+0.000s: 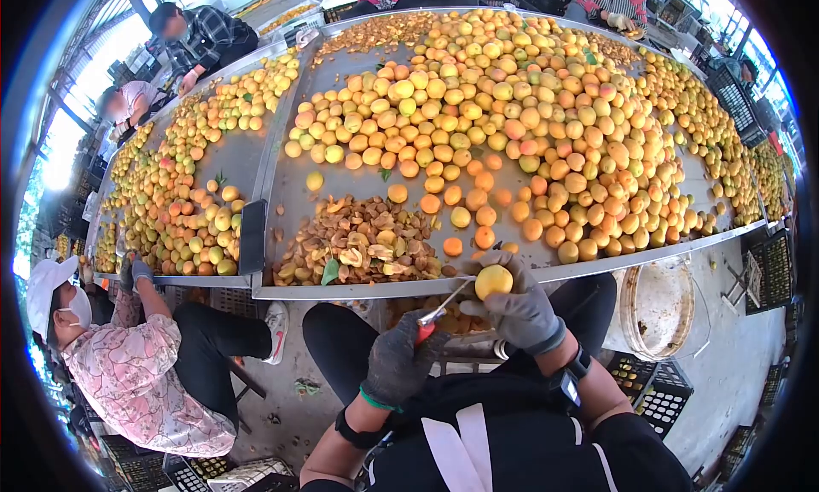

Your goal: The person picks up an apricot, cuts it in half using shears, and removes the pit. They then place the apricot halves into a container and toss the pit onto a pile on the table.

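My left hand (401, 360), in a dark grey glove, is closed round the red handle of a small knife (444, 302). Its thin metal blade points up and right, with the tip near the apricot. In my right hand (525, 308), gloved in grey, a yellow apricot (494, 281) is gripped just over the table's front edge. Ahead of both hands, a heap of brownish apricot pieces (358, 244) lies on the metal table (320, 185). Whole apricots (546, 125) are piled behind and to the right of it.
A dark phone-like slab (252, 238) leans at the table's divider. To my left a co-worker in a pink patterned shirt (136, 377) sits close. A white bucket (657, 308) and black crates (653, 394) stand at my right. Other people work around the far edges.
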